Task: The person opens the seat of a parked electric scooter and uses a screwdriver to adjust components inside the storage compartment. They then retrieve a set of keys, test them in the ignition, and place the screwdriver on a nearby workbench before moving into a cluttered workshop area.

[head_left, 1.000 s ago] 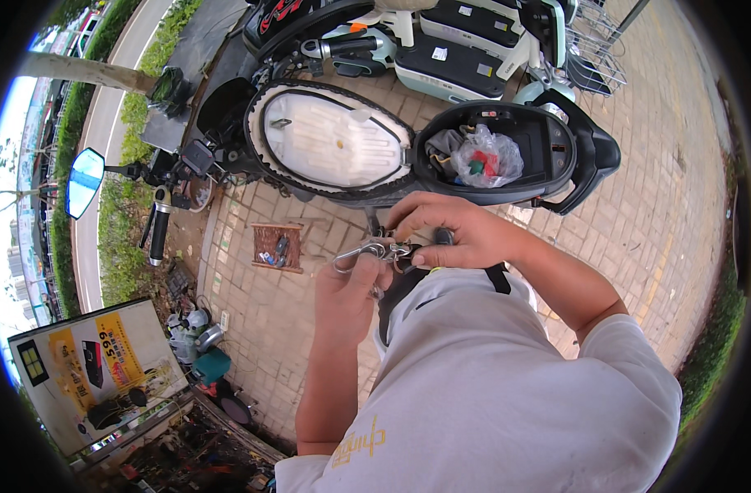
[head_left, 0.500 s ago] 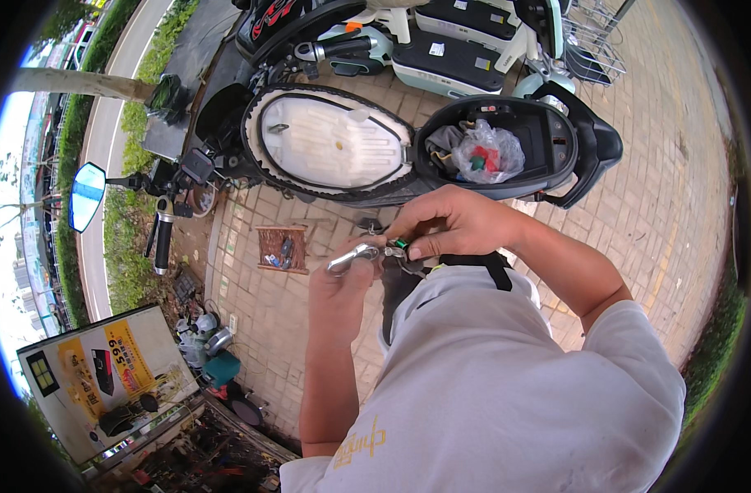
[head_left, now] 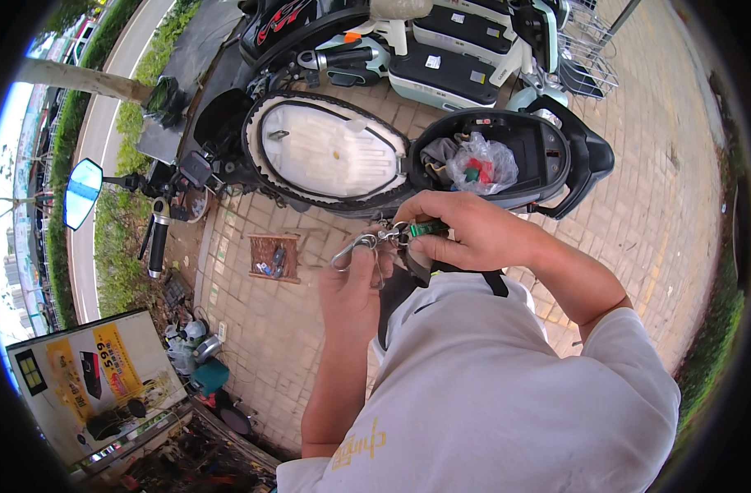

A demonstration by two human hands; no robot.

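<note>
In front of my waist, both hands work on a bunch of keyring parts. My left hand [head_left: 348, 287] pinches a silver carabiner clip [head_left: 343, 257] between thumb and fingers. Small metal rings [head_left: 390, 235] link it to a green tag-like piece [head_left: 429, 228], which my right hand [head_left: 470, 234] grips between thumb and curled forefinger. Just beyond the hands is a black scooter, its seat [head_left: 334, 152] flipped over with the pale underside showing. A clear plastic bag [head_left: 495, 160] with red and green things inside lies in the scooter's storage compartment [head_left: 546, 160], beside grey cloth.
Black-topped boxy scooter parts [head_left: 441, 78] and a wire basket [head_left: 589, 70] stand beyond. A low brown stool [head_left: 264, 267] with small items sits on the paving at left. A signboard [head_left: 88, 378] and cluttered tools [head_left: 178, 472] are at lower left.
My hands have drawn slightly apart and turned, so the rings and more of the green piece show between them. The carabiner has tilted. The whole view has shifted slightly.
</note>
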